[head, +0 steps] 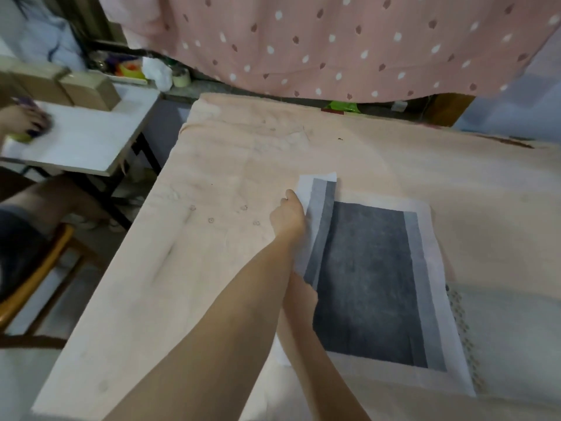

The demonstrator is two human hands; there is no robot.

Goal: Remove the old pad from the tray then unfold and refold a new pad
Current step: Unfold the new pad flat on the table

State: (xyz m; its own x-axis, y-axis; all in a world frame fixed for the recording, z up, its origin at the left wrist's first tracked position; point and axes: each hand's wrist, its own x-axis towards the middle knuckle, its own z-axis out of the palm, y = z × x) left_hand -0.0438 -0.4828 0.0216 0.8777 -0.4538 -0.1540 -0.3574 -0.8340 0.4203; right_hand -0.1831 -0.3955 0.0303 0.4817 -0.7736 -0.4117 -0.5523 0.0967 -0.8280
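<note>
Both hands, left [288, 214] and right [300, 294], grip the pad's [364, 284] nine-o'clock flap mid-refold; further folds seemingly remain.

Pad [368, 284] dk grey, white border; curtain [318, 41] pink w/ dots.

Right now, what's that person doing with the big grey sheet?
A person is working on a dark grey pad with white borders, spread on a peach cloth-covered table. Both hands are at the pad's left edge: the left hand farther up, the right hand lower. That edge is lifted and turned over onto the pad, so they seem to be folding it. Off to the left, someone else's hand rests on a small white table.
</note>
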